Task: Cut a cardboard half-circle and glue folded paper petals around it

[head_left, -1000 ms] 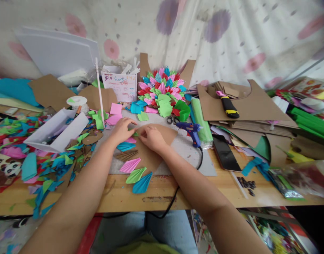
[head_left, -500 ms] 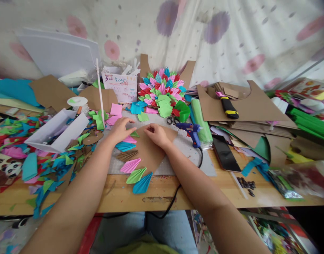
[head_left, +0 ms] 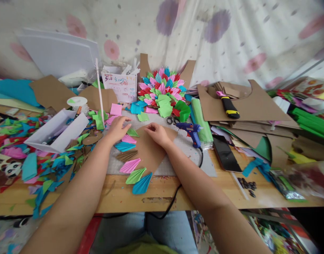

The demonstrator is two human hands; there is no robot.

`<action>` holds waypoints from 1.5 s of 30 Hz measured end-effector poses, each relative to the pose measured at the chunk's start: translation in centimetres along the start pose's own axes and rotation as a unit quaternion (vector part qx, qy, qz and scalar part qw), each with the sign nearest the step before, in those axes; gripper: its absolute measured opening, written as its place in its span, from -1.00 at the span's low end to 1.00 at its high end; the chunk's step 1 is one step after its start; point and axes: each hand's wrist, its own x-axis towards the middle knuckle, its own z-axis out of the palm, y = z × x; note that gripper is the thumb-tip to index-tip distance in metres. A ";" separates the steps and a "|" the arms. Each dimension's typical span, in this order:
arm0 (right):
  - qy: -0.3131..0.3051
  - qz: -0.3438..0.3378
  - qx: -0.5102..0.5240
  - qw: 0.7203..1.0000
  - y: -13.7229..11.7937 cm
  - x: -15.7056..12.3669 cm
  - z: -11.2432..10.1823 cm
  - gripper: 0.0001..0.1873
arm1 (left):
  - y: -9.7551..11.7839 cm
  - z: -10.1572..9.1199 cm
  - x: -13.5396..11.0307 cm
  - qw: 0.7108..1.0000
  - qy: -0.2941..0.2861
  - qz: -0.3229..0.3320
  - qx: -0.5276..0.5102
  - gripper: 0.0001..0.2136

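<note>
A brown cardboard piece [head_left: 151,151] lies on the grey mat before me, with pleated paper petals along its left edge. Among them are a blue petal [head_left: 142,184], a light green petal [head_left: 135,175], a pink petal [head_left: 130,165] and a brown petal [head_left: 127,155]. My left hand [head_left: 118,129] is beside the uppermost green petal [head_left: 133,132], fingers apart and nothing seen in them. Over the cardboard's upper part, my right hand [head_left: 157,134] has its fingers curled together; whether anything small is between the fingertips cannot be made out.
A blue glue gun [head_left: 189,131] lies right of my right hand, its cord running to the front edge. Behind stands a colourful pleated-paper piece [head_left: 164,84]. Paper scraps and a white box [head_left: 56,135] fill the left; a phone [head_left: 226,152] and a cutter [head_left: 230,107] lie right.
My left hand has drawn slightly left, away from the top green petal, which now shows more fully. My right hand has hardly moved.
</note>
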 end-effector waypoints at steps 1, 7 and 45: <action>0.002 0.005 0.017 1.000 0.0 0.0 -0.1 -0.85 | -0.1 0.0 0.0 1.000 0.017 -0.006 0.002 -0.82; 0.030 0.040 0.177 0.983 0.0 0.3 -0.3 -0.78 | -0.7 0.0 0.3 0.995 0.089 -0.052 -0.010 -0.83; 0.093 0.070 0.357 0.927 0.4 0.9 -1.1 -0.65 | -2.2 -0.7 0.3 0.982 0.120 -0.106 0.105 -0.96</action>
